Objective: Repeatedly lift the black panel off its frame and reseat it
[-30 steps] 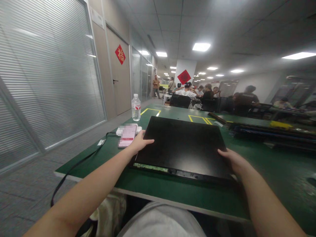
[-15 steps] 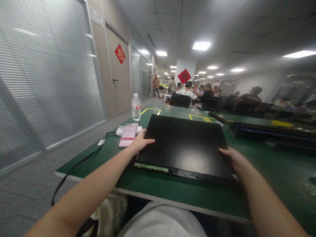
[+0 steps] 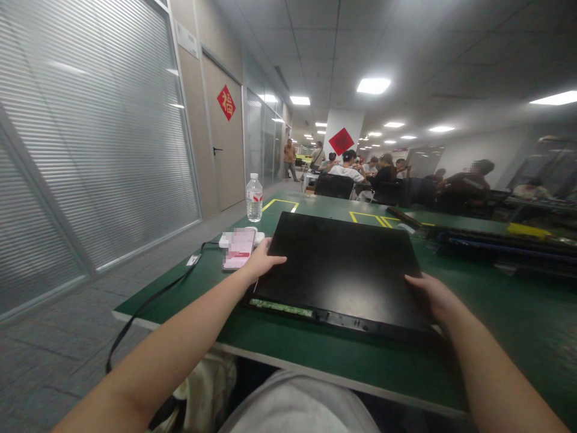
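A flat black display panel [image 3: 345,264] lies in front of me, tilted slightly, over a dark frame [image 3: 356,325] on the green table. Along its near edge a green circuit strip [image 3: 282,308] shows. My left hand [image 3: 265,263] grips the panel's left edge, thumb on top and fingers out of sight behind the edge. At the right edge my right hand [image 3: 435,294] holds it the same way, its fingers mostly hidden underneath.
Left of the panel a phone [image 3: 240,249] rests by a white power strip [image 3: 225,240] with a black cord [image 3: 157,297]. A water bottle [image 3: 254,198] stands farther back. Dark panels [image 3: 482,240] are stacked at the right. Several people sit beyond the table [image 3: 279,349].
The whole view has shifted slightly, so everything appears a little farther right. Both hands keep their hold on the display panel, which has hardly moved on the table.
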`<state>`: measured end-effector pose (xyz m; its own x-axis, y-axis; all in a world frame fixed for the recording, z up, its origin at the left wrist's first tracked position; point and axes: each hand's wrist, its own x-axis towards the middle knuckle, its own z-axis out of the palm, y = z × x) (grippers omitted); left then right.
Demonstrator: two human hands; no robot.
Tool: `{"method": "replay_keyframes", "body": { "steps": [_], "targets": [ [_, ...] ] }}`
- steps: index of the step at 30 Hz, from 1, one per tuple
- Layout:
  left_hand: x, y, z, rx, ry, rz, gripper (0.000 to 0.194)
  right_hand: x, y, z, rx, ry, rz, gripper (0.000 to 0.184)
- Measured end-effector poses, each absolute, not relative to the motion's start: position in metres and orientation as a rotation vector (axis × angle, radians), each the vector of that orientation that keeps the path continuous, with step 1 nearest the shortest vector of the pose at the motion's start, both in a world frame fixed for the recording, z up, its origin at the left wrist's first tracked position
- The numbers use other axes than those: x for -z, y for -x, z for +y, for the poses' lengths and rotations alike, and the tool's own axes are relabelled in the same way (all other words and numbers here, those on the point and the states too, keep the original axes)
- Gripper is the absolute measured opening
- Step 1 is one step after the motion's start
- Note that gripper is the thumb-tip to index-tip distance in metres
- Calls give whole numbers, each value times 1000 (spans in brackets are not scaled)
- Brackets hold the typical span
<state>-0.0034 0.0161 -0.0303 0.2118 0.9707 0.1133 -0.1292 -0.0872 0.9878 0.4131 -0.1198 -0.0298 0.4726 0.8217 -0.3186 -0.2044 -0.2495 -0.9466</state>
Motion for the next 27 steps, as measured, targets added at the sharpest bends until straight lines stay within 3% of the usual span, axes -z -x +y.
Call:
{"method": "replay_keyframes", "body": {
  "steps": [9,27],
  "targets": [
    [35,5,25,-1154,-1329,941,69,30,-414,-119,-1050,1488,-581,38],
    [26,5,16,-1160,-1260,961,69,35,-414,-118,-1009,1517,-711,46]
  ]
}}
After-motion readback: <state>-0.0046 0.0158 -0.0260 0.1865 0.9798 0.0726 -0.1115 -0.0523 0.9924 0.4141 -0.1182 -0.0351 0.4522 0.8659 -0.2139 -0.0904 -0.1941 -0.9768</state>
